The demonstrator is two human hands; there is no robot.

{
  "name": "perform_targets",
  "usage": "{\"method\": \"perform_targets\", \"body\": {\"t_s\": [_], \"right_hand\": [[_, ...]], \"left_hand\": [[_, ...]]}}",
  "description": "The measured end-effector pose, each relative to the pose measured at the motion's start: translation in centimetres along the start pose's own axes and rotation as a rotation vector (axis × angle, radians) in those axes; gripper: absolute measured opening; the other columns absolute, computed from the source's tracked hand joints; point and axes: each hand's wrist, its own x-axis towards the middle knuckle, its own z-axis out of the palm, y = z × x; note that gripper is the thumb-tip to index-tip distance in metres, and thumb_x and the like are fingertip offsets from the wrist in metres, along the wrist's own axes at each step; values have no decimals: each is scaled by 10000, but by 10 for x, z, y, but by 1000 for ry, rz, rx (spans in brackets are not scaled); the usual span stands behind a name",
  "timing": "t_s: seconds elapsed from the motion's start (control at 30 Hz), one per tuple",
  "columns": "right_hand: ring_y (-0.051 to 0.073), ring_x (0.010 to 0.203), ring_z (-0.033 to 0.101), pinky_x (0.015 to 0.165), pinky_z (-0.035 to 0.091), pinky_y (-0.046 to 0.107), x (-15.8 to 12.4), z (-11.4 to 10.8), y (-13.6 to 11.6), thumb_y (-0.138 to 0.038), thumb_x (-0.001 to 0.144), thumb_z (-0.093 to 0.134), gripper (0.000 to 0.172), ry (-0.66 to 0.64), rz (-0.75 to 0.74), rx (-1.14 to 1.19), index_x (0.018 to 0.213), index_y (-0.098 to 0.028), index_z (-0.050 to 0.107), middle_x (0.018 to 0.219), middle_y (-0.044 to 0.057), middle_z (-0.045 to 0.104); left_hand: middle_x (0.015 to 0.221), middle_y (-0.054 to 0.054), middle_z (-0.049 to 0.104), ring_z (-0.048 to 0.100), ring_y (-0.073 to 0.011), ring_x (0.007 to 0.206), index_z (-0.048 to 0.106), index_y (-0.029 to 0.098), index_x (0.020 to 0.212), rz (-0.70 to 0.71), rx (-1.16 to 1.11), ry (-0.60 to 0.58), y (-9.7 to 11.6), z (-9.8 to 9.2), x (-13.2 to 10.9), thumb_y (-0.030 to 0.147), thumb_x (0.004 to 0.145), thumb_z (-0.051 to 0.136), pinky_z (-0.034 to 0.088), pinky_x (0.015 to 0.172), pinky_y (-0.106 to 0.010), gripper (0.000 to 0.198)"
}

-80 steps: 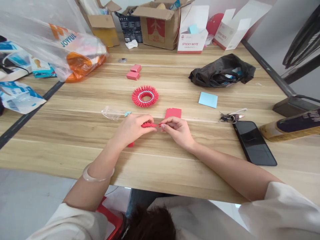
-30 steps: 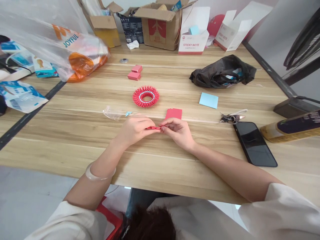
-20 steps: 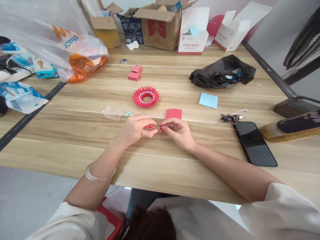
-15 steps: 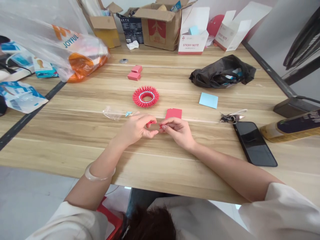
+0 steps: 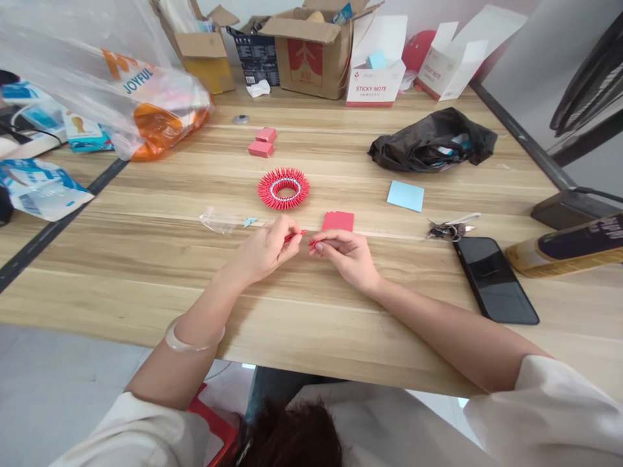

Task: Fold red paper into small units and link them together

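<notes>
Fingers pinch on both sides: your left hand [image 5: 267, 251] grips red paper pieces [image 5: 303, 232], your right hand [image 5: 349, 257] a small red piece [image 5: 312, 244], near side of the spiky ring [image 5: 265, 191]; seemingly mid-handling, calling for steady alignment.

Red paper [image 5: 291, 237] partly hidden by left fingers [image 5: 283, 227]

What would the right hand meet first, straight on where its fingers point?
Likely the left hand, which pinches red paper, across a narrow gap from the red piece in the right hand; with one view, depth is unclear.
</notes>
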Motion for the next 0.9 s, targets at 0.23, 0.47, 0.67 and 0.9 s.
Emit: {"method": "perform_targets", "body": {"t_s": [0.23, 0.47, 0.67, 0.9], "right_hand": [[123, 655, 649, 652, 543, 281, -1, 0, 1, -345, 761, 693, 202, -25, 39, -9, 841, -163, 663, 696, 24, 674], [120, 630, 657, 613, 541, 267, -1, -1, 1, -330, 769, 684, 185, -33, 39, -46, 828, -157, 658, 703, 25, 683], [111, 618, 651, 601, 542, 260, -1, -1, 1, -334, 762, 684, 187, -37, 45, -53, 820, -159, 658, 718, 20, 675], [103, 629, 632, 615, 549, 269, 0, -1, 1, -318, 776, 669, 172, -59, 43, -48, 835, -157, 669, 776, 35, 687]], "left_hand": [[764, -33, 652, 426, -32, 409, 524, 157, 883, -376, -729, 215, 9, 1, 6, 341, 901, 504, 340, 390, -164, 186], [686, -41, 608, 328, -7, 407, 595, 112, 767, -812, -1000, 33, 10, 1, 13, 242, 832, 559, 186, 334, -116, 150], [722, -42, 585, 385, -7, 439, 627, 100, 694, -865, -1134, -5, 11, 1, 14, 132, 745, 609, 161, 306, -111, 63], [676, -31, 572, 466, -20, 470, 644, 110, 784, -949, -1154, -63, 14, 5, 13, 132, 778, 622, 259, 323, -88, 31]]}}
